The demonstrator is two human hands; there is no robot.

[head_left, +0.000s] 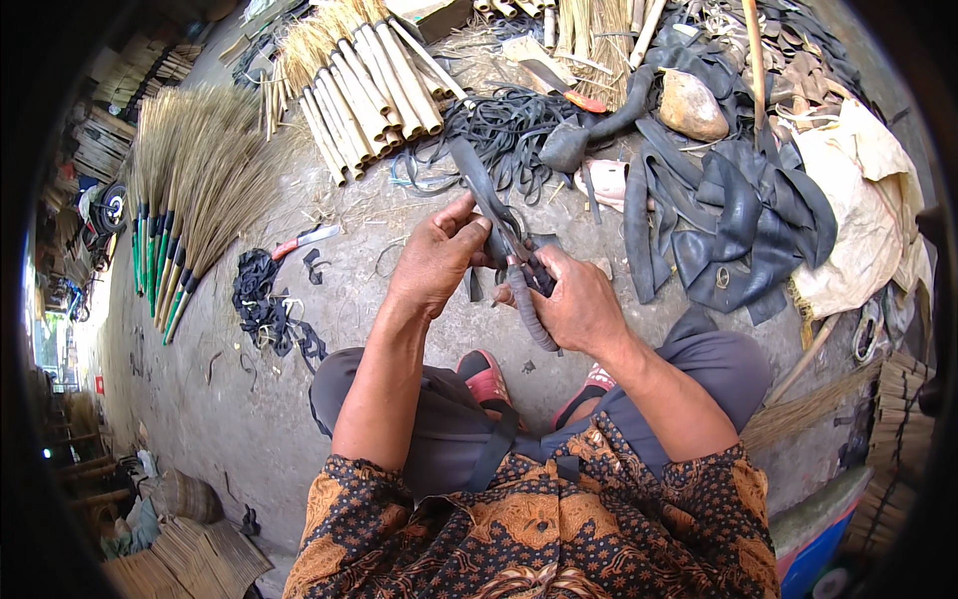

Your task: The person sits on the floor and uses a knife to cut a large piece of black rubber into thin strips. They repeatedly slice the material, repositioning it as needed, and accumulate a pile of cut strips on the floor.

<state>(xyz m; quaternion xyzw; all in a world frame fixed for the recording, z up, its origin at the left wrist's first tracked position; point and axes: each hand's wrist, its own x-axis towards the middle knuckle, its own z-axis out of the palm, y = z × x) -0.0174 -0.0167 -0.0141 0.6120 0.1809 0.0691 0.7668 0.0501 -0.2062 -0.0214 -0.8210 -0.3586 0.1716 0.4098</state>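
Observation:
Between my knees, my left hand (pixel 439 255) pinches a long flat strip of black rubber (pixel 471 168), whose free end points up and away from me. My right hand (pixel 574 304) is closed around scissors (pixel 526 307) with a grey wrapped handle. Their blades lie against the rubber close to my left fingers; how far apart the blades are is hard to see. Just beyond my hands spreads a tangled heap of thin black rubber strips (pixel 514 125).
Large black rubber sheets (pixel 733 215) lie at right beside a pale sack (pixel 858 190). Grass brooms (pixel 190 170) and a small knife (pixel 304 241) near black scraps (pixel 257 285) are at left. Bamboo-handled bundles (pixel 364 95) lie at the back, a larger knife (pixel 564 85) near them.

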